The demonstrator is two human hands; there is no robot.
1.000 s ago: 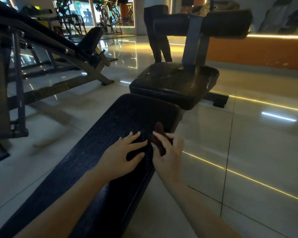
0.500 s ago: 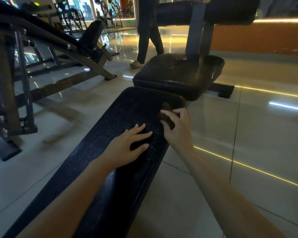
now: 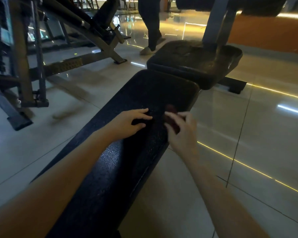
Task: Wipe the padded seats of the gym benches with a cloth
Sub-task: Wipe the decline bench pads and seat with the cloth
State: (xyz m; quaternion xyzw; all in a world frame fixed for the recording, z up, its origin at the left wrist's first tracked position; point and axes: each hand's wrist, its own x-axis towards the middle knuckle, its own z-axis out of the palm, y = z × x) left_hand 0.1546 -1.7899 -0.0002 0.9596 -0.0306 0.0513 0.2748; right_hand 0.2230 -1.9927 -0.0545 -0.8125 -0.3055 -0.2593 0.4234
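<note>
Left hand: flat, fingers spread on pad, holding nothing. Right hand: fingers curled round dark red cloth, just right of the left hand, at the pad's edge. Risk: a loose grip this near the edge could drop the cloth onto the floor.

Long black bench pad on a glossy tiled floor.
The textured pad ends just short of a square seat pad. Near that end a left hand rests flat on it, and a right hand holds a dark reddish cloth at its right edge.
</note>
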